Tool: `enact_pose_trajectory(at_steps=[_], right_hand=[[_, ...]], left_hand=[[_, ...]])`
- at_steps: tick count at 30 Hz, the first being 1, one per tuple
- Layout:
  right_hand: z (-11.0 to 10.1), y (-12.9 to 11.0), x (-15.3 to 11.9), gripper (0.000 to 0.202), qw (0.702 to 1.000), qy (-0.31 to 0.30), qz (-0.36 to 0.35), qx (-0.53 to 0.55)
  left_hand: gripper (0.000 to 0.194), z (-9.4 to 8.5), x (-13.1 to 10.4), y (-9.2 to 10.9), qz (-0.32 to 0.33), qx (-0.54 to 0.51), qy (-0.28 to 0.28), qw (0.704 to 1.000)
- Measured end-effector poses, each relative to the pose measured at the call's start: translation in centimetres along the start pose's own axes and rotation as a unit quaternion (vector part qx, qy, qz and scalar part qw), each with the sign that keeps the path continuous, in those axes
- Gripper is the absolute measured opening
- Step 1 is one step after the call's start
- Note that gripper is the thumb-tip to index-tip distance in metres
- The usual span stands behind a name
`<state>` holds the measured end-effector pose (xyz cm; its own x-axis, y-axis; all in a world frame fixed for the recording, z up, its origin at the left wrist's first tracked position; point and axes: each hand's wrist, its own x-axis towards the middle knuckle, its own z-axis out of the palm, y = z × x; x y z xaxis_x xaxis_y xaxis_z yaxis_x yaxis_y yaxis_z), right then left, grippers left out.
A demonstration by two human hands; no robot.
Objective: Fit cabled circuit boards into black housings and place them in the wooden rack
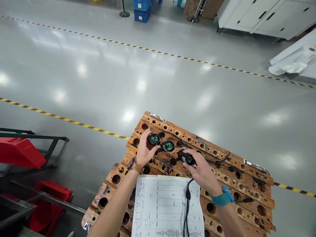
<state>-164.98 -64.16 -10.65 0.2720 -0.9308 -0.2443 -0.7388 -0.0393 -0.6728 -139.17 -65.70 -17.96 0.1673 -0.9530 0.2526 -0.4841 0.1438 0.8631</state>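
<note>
My left hand (144, 150) has its thumb and fingers curved around a black round housing with a green circuit board (154, 139) in its open top. Right beside it, a second such housing (169, 146) stands upright, its circuit board facing up. My right hand (200, 167) grips a third black housing (183, 156), which is tilted so that its board faces right and toward me. Black cables (172, 134) run from the housings across the wooden board full of holes (223, 204).
Printed sheets with a table (158, 204) lie on the board's near part, a black cable (188, 194) across them. Red bins (22, 153) on a green metal frame stand at left. Blue crates (142, 14) and white cabinets (261, 14) stand beyond the floor tape (158, 51).
</note>
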Motion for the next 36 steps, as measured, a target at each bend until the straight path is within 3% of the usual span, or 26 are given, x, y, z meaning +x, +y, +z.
enact_pose_trajectory(at_steps=[3,5,8,11,14,21,25,29,36], right_hand=[[0.2,0.2,-0.2,0.034,1.0,0.006,-0.006,0.005],[0.3,0.3,-0.3,0.034,1.0,0.007,-0.008,0.005],[0.2,0.5,-0.2,0.033,1.0,0.005,-0.015,0.002],[0.0,0.6,-0.2,0.034,1.0,-0.005,-0.011,0.013],[-0.6,0.6,-0.3,0.035,0.999,-0.023,0.008,0.028],[-2.6,0.1,-1.4,0.036,0.998,0.023,0.051,0.025],[-2.0,-0.8,-0.4,0.036,0.999,-0.006,0.019,0.024],[-1.5,-1.5,1.1,0.035,0.999,-0.04,-0.01,0.005],[-1.4,-2.6,2.3,0.056,0.988,-0.101,-0.036,-0.106]], left_hand=[[0.058,0.0,-1.6,1.7,0.066,0.059,0.089,0.992],[0.048,0.3,-2.6,3.2,0.077,0.082,0.096,0.989],[0.048,1.2,-2.8,5.1,0.036,0.082,-0.021,0.996],[0.055,2.0,-1.6,5.8,0.005,0.115,-0.151,0.982],[0.052,2.3,-0.6,5.7,-0.002,0.153,-0.201,0.968],[0.04,3.6,-1.3,6.0,-0.076,0.171,-0.124,0.974],[0.044,4.0,-2.0,5.7,-0.08,0.132,-0.104,0.983],[0.049,3.0,-3.4,5.7,-0.085,0.098,-0.079,0.988],[0.024,1.2,-7.0,7.6,-0.086,0.082,-0.058,0.991]])
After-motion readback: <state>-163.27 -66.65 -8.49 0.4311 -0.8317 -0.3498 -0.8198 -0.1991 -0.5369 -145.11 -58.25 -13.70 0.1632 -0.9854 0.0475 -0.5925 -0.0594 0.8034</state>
